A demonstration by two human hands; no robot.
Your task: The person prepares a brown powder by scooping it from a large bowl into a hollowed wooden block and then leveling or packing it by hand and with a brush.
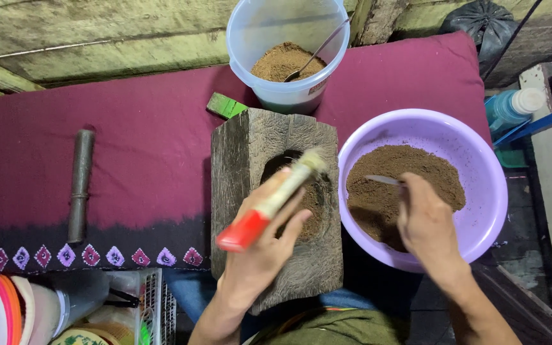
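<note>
Both hands are busy. Left hand is closed around a brush with a red handle, and the pale bristles sit right at the dark hollow in the wooden block. The brush looks blurry, so I think it is moving fast. Right hand is closed on a thin metal spoon, and the spoon tip lies on the brown powder in the purple bowl.

What could go wrong? I think fast brushing could flick powder out of the hollow and onto the dark red cloth. The purple bowl hangs a little over the near edge of the cloth, so a hard push with the spoon could tip it. A full spoon could also drop powder in the gap between bowl and block.

The wooden block stands in the middle of the cloth, touching the purple bowl on its right side. Behind the block, at the far edge, a clear tub holds more brown powder and a second spoon. A small green piece lies just beside the tub. Well to the left lies a dark stick.
</note>
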